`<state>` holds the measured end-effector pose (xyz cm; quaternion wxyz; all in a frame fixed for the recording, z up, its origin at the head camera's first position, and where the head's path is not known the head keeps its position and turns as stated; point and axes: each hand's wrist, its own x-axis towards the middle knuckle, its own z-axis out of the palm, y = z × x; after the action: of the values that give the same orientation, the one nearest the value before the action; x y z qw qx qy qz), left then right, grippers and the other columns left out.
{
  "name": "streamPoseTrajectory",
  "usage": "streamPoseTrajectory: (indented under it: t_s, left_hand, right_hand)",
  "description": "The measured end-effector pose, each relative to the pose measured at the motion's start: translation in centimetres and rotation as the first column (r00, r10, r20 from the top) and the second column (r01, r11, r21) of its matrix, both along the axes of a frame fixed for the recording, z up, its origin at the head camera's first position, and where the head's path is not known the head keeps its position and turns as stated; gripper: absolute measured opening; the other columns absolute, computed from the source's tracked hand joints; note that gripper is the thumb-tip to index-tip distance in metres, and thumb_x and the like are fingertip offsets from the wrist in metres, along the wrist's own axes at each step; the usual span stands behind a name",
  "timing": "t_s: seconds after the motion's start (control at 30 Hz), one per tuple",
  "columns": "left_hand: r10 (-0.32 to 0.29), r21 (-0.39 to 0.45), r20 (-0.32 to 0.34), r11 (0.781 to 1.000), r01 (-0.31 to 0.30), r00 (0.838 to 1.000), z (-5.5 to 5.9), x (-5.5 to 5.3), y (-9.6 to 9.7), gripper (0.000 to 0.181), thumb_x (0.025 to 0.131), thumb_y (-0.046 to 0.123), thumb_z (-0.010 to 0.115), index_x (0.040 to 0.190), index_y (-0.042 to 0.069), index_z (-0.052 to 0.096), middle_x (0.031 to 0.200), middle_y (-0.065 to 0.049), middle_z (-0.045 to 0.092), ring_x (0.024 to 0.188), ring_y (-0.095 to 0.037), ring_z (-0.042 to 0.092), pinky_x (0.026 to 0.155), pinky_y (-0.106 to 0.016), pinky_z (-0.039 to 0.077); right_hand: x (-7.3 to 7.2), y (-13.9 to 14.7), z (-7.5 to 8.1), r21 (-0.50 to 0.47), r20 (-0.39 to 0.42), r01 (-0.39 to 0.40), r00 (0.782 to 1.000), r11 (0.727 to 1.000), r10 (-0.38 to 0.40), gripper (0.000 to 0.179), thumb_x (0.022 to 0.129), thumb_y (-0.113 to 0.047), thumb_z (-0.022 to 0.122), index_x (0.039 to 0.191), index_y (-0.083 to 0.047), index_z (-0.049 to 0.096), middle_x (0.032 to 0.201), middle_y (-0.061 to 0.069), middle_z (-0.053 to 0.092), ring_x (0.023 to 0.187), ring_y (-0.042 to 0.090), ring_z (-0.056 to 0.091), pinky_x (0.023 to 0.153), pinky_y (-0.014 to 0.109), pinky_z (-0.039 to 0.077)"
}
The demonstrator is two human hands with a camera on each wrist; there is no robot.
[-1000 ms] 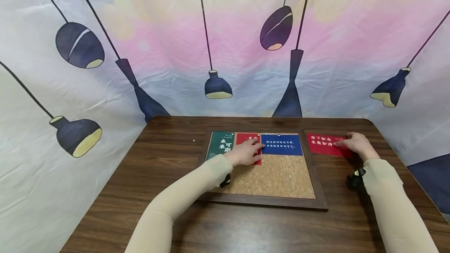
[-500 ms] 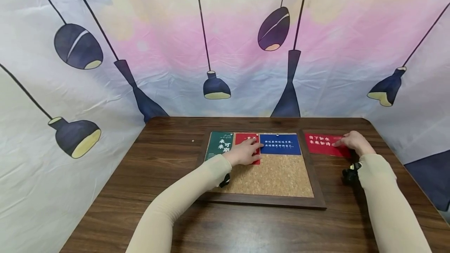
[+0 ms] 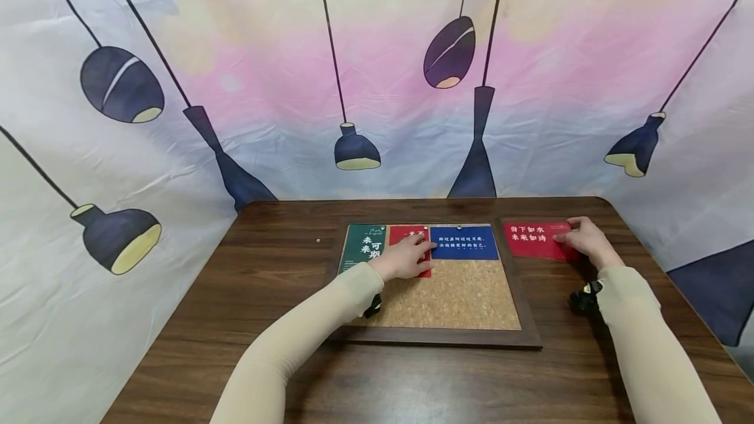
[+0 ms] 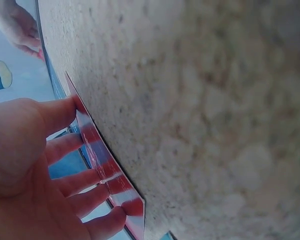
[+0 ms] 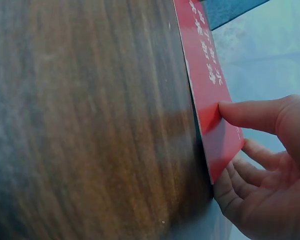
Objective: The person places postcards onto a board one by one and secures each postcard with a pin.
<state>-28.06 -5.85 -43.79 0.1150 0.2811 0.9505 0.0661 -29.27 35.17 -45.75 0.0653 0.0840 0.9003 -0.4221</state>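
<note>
My left hand rests with spread fingers on a red card, which lies on the cork board. In the left wrist view its fingertips touch the card's face. Off the board's right edge, my right hand holds the right end of a second red card printed with white characters. The right wrist view shows the thumb on the card's face and the other fingers at its end edge. A green card and a blue card lie along the board's upper part.
Small pins sit at the top edges of the cards on the board. One more small pin lies on the wooden table, left of the board. Behind the table hangs a cloth printed with lamps.
The head view has shifted slightly, moving the scene a little left. My right hand has changed its hold slightly at the red card's right end; the left hand stays on its card.
</note>
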Motion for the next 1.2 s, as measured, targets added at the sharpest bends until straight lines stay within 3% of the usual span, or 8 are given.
streamPoseTrajectory:
  t_s: [0.3,0.67,0.77,0.93,1.03,1.2]
  left_hand:
    - [0.001,0.007,0.014,1.000,-0.001,1.000,0.0,0.0,0.1,0.055,0.103,0.041,0.056,0.153,0.021,0.046,0.161,-0.012,0.035,0.148,-0.027,0.032,0.116,-0.043,0.033]
    - [0.006,0.003,0.016,1.000,-0.006,1.000,0.2,0.0,0.2,0.056,0.103,0.043,0.056,0.154,0.021,0.045,0.161,-0.011,0.034,0.148,-0.026,0.033,0.116,-0.043,0.034]
    - [0.005,0.004,0.020,1.000,-0.005,1.000,0.0,0.0,0.2,0.056,0.103,0.043,0.055,0.154,0.021,0.045,0.161,-0.011,0.034,0.148,-0.026,0.033,0.116,-0.043,0.034]
    - [0.009,0.000,0.010,1.000,-0.009,1.000,0.0,-0.1,0.1,0.057,0.103,0.044,0.055,0.154,0.022,0.045,0.161,-0.011,0.034,0.148,-0.026,0.033,0.116,-0.043,0.034]
    - [0.009,0.001,0.010,1.000,-0.009,1.000,0.0,-0.1,0.1,0.056,0.103,0.044,0.055,0.154,0.022,0.045,0.161,-0.011,0.034,0.148,-0.026,0.033,0.116,-0.044,0.034]
    - [0.012,-0.001,0.016,1.000,-0.012,1.000,0.0,-0.1,0.0,0.056,0.103,0.044,0.055,0.154,0.022,0.045,0.161,-0.011,0.033,0.148,-0.026,0.032,0.116,-0.044,0.033]
  right_hand:
    - [0.8,0.5,0.1,-0.013,-0.035,-0.044,0.998,0.999,0.043,0.066,0.103,-0.015,0.047,0.152,0.016,0.016,0.146,0.047,0.023,0.131,0.058,0.031,0.105,0.065,0.034]
    - [1.3,0.8,1.5,-0.070,-0.067,-0.035,0.997,0.997,0.031,0.068,0.103,-0.012,0.048,0.154,0.014,0.010,0.140,0.044,0.036,0.123,0.053,0.043,0.096,0.057,0.042]
    - [1.3,0.7,2.1,-0.054,-0.079,-0.039,0.996,0.998,0.035,0.066,0.104,-0.014,0.047,0.154,0.014,0.013,0.139,0.042,0.039,0.114,0.046,0.051,0.088,0.045,0.046]
    - [1.4,0.6,3.1,-0.048,-0.148,-0.016,0.989,0.999,0.009,0.064,0.105,-0.016,0.049,0.154,0.013,0.020,0.134,0.040,0.045,0.084,0.012,0.059,0.070,0.023,0.048]
    - [1.5,0.6,3.6,-0.075,-0.181,0.003,0.983,0.997,-0.016,0.063,0.104,-0.016,0.050,0.154,0.012,0.022,0.131,0.039,0.046,0.073,-0.001,0.055,0.064,0.018,0.048]
    - [1.7,0.5,4.2,-0.102,-0.188,0.010,0.982,0.995,-0.029,0.066,0.104,-0.018,0.051,0.156,0.009,0.021,0.133,0.039,0.046,0.071,-0.005,0.055,0.064,0.017,0.049]
